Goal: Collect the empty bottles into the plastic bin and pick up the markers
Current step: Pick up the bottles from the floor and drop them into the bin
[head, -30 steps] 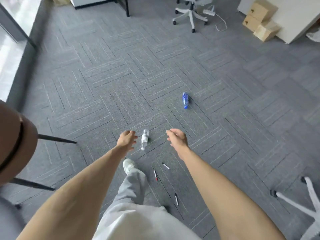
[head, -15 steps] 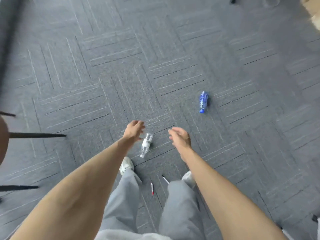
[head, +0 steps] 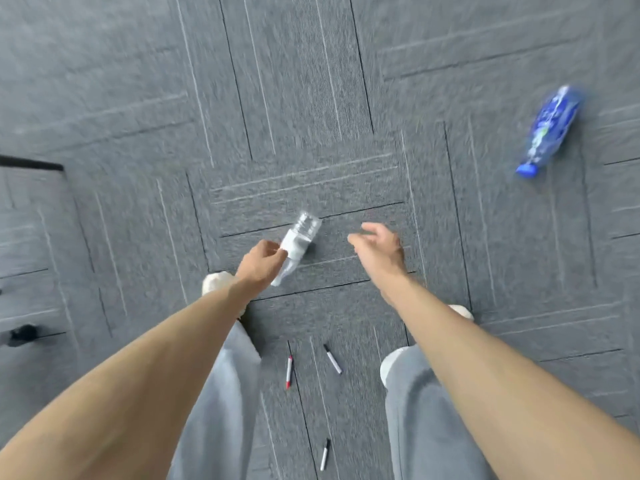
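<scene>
A clear bottle with a white label [head: 298,241] lies on the grey carpet, and my left hand [head: 260,260] reaches it, fingers curling round its lower half. My right hand [head: 379,249] hovers to the right of the bottle, fingers loosely curled, holding nothing. A blue-labelled bottle [head: 550,128] lies on its side at the far right. Three markers lie between my feet: a red-tipped marker [head: 289,372], a black-capped marker [head: 332,358] and another marker [head: 325,454] nearer the bottom edge. The plastic bin is out of view.
My grey trouser legs and white shoes [head: 216,282] fill the lower middle. A dark chair leg [head: 31,163] and a caster [head: 22,333] show at the left edge. The frame is blurred by motion.
The view has dropped closer to the floor. My left hand has closed in on the clear bottle and now touches it; my right hand stays beside it.
</scene>
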Action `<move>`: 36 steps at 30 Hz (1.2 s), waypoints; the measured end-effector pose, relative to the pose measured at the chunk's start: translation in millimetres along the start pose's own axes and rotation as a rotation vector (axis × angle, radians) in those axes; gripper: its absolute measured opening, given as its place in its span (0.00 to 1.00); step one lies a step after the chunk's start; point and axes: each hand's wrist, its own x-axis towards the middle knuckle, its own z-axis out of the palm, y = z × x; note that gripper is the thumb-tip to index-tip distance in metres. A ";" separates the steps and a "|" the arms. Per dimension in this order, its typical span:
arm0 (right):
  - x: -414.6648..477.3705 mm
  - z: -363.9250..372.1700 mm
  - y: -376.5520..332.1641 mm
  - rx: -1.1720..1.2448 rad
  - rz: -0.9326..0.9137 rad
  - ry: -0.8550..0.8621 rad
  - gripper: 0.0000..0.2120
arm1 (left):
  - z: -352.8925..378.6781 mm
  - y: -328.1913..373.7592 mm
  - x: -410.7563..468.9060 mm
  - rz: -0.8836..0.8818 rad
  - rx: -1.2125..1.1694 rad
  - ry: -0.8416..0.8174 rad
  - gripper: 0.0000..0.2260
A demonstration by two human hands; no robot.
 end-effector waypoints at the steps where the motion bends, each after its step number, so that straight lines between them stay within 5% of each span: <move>1: 17.9 5.1 10.1 -0.008 0.014 -0.013 0.23 | 11.2 -6.7 18.9 0.014 0.028 0.001 0.18; 10: 124.2 44.8 84.5 -0.014 0.083 -0.035 0.27 | 83.5 -34.6 144.3 0.064 0.245 0.112 0.47; 14: 134.7 43.6 94.7 0.084 0.140 -0.014 0.25 | 97.0 -22.5 149.1 -0.008 0.413 0.124 0.39; 18: 115.7 11.8 92.4 0.186 0.193 0.055 0.20 | 96.6 19.9 118.6 0.006 0.170 -0.031 0.34; 24: 56.0 -75.7 70.6 0.314 0.254 0.199 0.19 | 92.8 117.6 19.1 0.083 -0.055 -0.218 0.31; 28: 11.3 -142.0 45.4 0.405 0.248 0.299 0.14 | 97.7 196.5 -56.6 0.177 -0.119 -0.224 0.28; 36: -116.1 -281.8 -22.0 0.622 0.154 0.401 0.21 | 93.1 356.1 -231.1 0.315 -0.096 -0.215 0.29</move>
